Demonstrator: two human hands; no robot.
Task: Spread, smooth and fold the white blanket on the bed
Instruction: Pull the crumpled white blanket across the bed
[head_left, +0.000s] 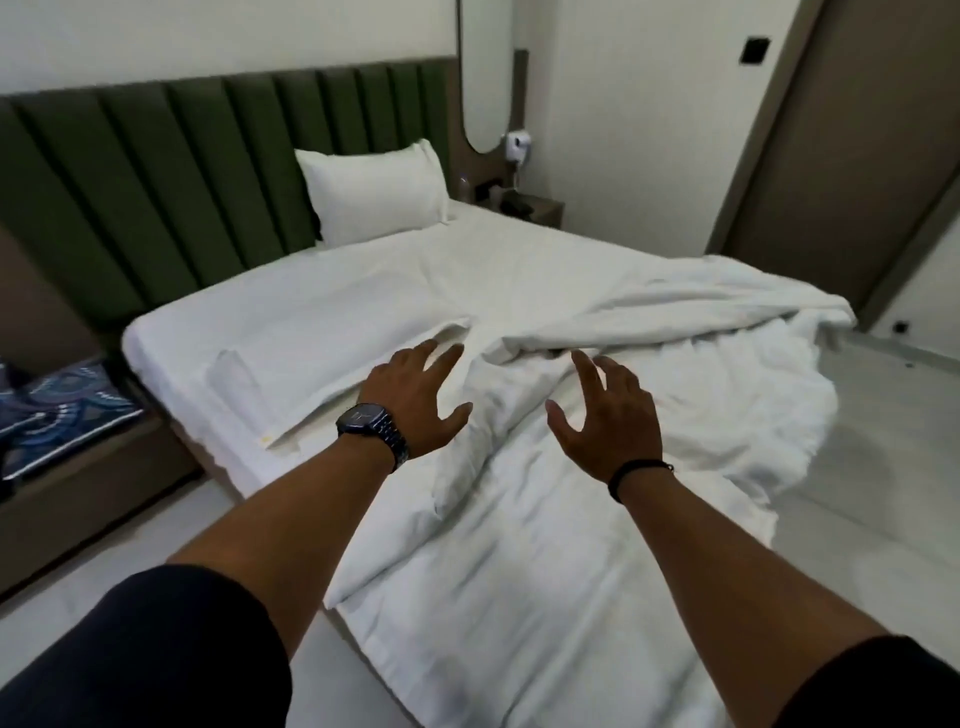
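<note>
- White blanket (597, 415) lies rumpled on the bed (311, 312), bunched just beyond the fingertips.
- Left hand (415, 400) and right hand (608, 421): fingers spread, holding nothing.

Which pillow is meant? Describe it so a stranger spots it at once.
Start at the green padded headboard behind the bed. The pillow leans upright against its right end, by the bedside table. It alone is plump and smooth, unlike the crumpled white blanket at the bed's foot.
</note>
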